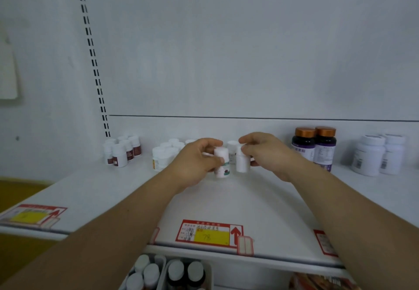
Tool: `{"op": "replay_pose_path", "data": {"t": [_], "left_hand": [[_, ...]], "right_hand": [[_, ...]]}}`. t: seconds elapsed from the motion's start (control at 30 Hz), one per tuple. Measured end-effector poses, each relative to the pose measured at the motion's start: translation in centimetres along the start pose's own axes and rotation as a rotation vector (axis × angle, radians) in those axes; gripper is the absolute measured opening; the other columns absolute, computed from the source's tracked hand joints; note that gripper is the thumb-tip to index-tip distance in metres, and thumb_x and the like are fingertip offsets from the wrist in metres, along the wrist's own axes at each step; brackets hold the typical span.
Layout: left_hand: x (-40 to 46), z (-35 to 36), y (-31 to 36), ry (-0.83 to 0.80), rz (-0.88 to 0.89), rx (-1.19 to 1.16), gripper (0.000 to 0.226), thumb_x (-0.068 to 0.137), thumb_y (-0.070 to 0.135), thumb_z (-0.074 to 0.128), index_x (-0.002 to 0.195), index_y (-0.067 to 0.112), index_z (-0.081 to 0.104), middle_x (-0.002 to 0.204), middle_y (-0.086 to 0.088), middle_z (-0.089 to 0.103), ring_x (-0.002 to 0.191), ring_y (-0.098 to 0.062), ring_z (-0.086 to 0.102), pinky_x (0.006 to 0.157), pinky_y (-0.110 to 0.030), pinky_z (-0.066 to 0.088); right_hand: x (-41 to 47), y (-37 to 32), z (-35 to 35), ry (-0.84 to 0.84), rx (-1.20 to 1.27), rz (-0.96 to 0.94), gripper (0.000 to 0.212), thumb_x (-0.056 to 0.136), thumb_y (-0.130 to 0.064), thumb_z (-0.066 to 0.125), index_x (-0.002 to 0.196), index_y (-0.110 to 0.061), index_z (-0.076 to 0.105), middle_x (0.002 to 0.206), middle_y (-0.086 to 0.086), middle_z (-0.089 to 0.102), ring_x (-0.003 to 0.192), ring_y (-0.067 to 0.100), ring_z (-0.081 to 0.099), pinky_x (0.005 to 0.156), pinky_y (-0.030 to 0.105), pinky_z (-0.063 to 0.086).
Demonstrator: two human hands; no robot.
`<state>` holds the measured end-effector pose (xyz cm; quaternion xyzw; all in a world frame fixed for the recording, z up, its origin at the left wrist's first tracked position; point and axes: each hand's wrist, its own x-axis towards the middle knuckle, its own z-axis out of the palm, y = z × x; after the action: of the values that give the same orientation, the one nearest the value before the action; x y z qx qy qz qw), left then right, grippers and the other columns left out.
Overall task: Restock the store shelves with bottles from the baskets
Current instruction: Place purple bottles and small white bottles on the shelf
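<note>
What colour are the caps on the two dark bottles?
Copper-orange caps on the dark bottles, seen in the head view.

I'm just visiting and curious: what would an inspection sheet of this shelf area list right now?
Surface: white metal store shelf with red and yellow price tags on its front edge.
Job's things: left hand grips a small white plastic bottle with a printed label; right hand grips a plain white plastic bottle. Both bottles are upright, low over mid-shelf.
Stock: white bottles with dark red labels; white-capped bottles behind the left hand; dark bottles with copper caps; larger white jars.
Clutter: nothing seen.
Cables: nothing seen.
Surroundings: white baskets of bottles below the shelf; white back panel.
</note>
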<state>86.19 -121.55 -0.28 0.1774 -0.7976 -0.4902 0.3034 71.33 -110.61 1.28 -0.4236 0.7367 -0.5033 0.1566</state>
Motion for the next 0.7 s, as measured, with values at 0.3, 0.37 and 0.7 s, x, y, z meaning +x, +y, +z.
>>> {"op": "replay_pose_path", "data": {"t": [0.3,0.37,0.7], "left_hand": [[0.3,-0.4,0.7,-0.142,-0.115,0.457,0.064,0.086,0.029,0.066,0.141,0.023,0.035,0.124,0.004,0.051,0.108,-0.013,0.054,0.092,-0.024,0.042],[-0.4,-1.0,1.3,-0.154,-0.128,0.571,0.069,0.086,0.04,0.063,0.144,0.024,0.03,0.133,0.003,0.047,0.115,-0.014,0.05,0.094,-0.024,0.037],[-5.6,-1.1,0.3,-0.346,-0.192,0.896,0.066,0.091,0.061,0.036,0.147,0.029,0.026,0.157,0.007,0.02,0.142,-0.014,0.022,0.114,-0.031,0.017]], "right_hand": [[-0.2,-0.5,-0.1,-0.005,-0.117,0.026,0.042,0.089,-0.017,0.057,0.13,-0.016,0.054,0.133,0.001,0.052,0.114,0.015,0.049,0.099,0.029,0.041],[-0.1,-0.8,-0.1,0.069,-0.113,-0.01,0.043,0.091,-0.021,0.057,0.133,-0.016,0.052,0.135,0.001,0.051,0.112,0.012,0.048,0.095,0.024,0.037],[1.6,-2.9,0.6,0.086,-0.464,-0.067,0.05,0.092,-0.027,0.055,0.138,-0.009,0.046,0.144,0.008,0.044,0.128,0.024,0.045,0.104,0.03,0.036]]}}
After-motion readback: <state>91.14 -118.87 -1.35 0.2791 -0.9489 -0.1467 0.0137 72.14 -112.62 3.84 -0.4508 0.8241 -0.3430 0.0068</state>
